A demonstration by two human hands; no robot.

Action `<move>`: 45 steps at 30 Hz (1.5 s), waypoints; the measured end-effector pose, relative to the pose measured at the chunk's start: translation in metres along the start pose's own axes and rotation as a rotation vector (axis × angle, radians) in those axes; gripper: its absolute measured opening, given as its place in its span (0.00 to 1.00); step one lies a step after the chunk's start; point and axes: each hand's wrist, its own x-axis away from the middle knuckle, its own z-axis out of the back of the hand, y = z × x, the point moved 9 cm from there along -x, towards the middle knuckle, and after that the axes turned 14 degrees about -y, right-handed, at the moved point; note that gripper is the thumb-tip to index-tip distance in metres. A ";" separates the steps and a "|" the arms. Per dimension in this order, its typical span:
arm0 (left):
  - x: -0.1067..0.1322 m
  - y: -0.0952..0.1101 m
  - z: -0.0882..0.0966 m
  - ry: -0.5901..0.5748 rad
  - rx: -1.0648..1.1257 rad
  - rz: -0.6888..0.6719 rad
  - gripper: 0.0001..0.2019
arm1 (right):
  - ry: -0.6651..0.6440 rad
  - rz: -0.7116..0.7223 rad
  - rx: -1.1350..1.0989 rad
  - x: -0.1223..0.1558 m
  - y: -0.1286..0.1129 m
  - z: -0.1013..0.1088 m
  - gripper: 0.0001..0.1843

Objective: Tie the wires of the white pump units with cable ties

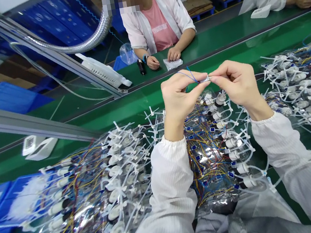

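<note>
My left hand (180, 94) is raised over the bench, thumb and forefinger pinching a small silvery-white part (204, 79). Thin blue wires (188, 74) loop up from this part over the left fingers. At its other end, the fingertips of my right hand (238, 82) are pinched together on it. The part is too small to name. Below my hands lies a row of clear-wrapped assemblies (209, 155) with yellow and blue wires, white-and-black cylinders and white cable ties.
More wired assemblies with cable ties (118, 179) cover the left, and another pile (308, 93) the right. Blue bins (22, 196) hold white strips. A metal post (33, 122) slants across the left. Opposite, a co-worker's hands (173, 54) touch a small plastic bag (173, 64).
</note>
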 end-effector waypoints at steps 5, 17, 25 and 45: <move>-0.001 0.004 -0.001 -0.035 -0.058 -0.073 0.06 | -0.009 0.005 0.053 -0.001 -0.002 0.001 0.08; 0.002 0.012 -0.006 -0.022 -0.366 -0.390 0.08 | -0.088 0.006 0.130 -0.005 0.001 0.006 0.13; 0.000 0.005 -0.012 -0.072 -0.310 -0.291 0.11 | -0.083 0.026 0.114 -0.008 0.012 0.005 0.14; -0.012 -0.126 0.041 -0.004 -0.273 0.120 0.38 | -0.181 -0.306 0.196 -0.016 0.145 0.017 0.08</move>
